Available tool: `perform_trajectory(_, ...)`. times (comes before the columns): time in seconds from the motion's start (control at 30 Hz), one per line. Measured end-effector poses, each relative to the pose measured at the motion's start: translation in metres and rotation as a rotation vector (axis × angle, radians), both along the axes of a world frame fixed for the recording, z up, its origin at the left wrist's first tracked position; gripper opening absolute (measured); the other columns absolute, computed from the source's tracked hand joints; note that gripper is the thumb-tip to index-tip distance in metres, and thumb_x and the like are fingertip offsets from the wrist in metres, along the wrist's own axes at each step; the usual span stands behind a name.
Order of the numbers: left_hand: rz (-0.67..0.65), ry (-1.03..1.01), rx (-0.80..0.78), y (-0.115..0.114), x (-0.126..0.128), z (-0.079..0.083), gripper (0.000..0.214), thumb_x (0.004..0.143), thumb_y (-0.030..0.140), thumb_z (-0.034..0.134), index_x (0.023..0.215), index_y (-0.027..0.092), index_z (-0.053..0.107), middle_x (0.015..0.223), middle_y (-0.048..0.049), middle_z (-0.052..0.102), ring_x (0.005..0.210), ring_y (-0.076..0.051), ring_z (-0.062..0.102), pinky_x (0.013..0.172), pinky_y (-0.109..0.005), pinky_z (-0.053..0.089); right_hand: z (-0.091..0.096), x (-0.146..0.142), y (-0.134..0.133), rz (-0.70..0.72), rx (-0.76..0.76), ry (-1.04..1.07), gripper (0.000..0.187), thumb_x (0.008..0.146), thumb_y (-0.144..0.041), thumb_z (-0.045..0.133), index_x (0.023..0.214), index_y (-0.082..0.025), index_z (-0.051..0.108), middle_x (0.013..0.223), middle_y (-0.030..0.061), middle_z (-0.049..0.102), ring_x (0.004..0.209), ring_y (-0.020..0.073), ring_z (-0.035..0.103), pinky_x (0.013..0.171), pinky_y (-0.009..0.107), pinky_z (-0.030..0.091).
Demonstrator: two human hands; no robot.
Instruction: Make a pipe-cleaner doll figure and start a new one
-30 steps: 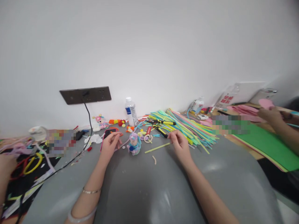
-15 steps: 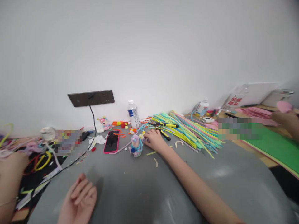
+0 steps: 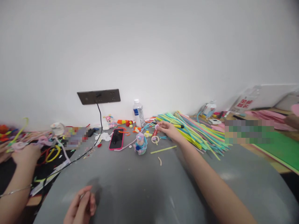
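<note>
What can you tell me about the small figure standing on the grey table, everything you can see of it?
The small figure has a pale purple top, a pinkish middle and light blue around its side and base, with a dark blue patch low on its front. It looks soft and fuzzy; finer details are too small to tell. It stands upright on the table, right of the phone and nearer the camera than the bottle. Neither the left hand nor the right hand touches it.

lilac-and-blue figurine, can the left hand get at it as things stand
Likely yes: no object seems to lie between the left hand and the lilac-and-blue figurine. The pink-cased phone sits left of that path, the right hand right of it.
</note>
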State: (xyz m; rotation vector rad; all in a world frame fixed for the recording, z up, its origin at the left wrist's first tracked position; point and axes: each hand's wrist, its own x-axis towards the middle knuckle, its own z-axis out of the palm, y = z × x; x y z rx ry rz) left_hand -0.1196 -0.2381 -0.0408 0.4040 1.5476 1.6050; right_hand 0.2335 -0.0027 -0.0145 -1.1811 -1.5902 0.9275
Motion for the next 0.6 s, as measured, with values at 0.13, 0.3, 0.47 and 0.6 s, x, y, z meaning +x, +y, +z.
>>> perform_trajectory(0.13, -0.075, 0.166, 0.038, 0.000, 0.016, -0.007, 0.059, 0.049, 0.063, 0.083, 0.085, 0.019, 0.067, 0.057, 0.0021, 0.055, 0.053, -0.011, 0.046, 0.049, -0.021, 0.040, -0.007, 0.001, -0.011, -0.010, -0.008, 0.036, 0.039, 0.071, -0.058, 0.069, 0.080, -0.020, 0.060, 0.071, 0.0032, 0.071, 0.063, 0.0169, 0.064, 0.064, 0.030, 0.051)
perform_trajectory(0.3, -0.206, 0.284, 0.034, 0.001, 0.023, -0.015, 0.053, 0.062, 0.065, 0.076, 0.089, 0.020, 0.068, 0.058, 0.0015, 0.056, 0.054, -0.012, 0.048, 0.052, -0.021, 0.043, -0.016, -0.003, -0.012, -0.018, 0.003, 0.038, 0.041, 0.072, -0.058, 0.068, 0.081, -0.018, 0.061, 0.072, 0.0056, 0.071, 0.065, 0.0184, 0.065, 0.065, 0.031, 0.051)
perform_trajectory(0.47, -0.268, 0.327, 0.030, 0.003, 0.028, -0.018, 0.054, 0.062, 0.067, 0.075, 0.088, 0.020, 0.068, 0.060, 0.0006, 0.058, 0.053, -0.013, 0.050, 0.052, -0.022, 0.045, -0.016, -0.007, -0.013, -0.034, 0.058, -0.016, 0.034, 0.074, -0.052, 0.066, 0.077, -0.018, 0.061, 0.069, 0.0033, 0.068, 0.065, 0.0175, 0.062, 0.065, 0.030, 0.049)
perform_trajectory(0.6, -0.329, 0.364, 0.007, 0.006, 0.031, -0.018, 0.056, 0.061, 0.069, 0.074, 0.087, 0.020, 0.069, 0.060, -0.0005, 0.059, 0.054, -0.014, 0.051, 0.052, -0.023, 0.046, -0.017, -0.005, -0.016, -0.072, 0.106, -0.063, 0.029, 0.079, -0.047, 0.062, 0.078, -0.018, 0.062, 0.075, 0.0043, 0.069, 0.071, 0.0184, 0.064, 0.069, 0.031, 0.049)
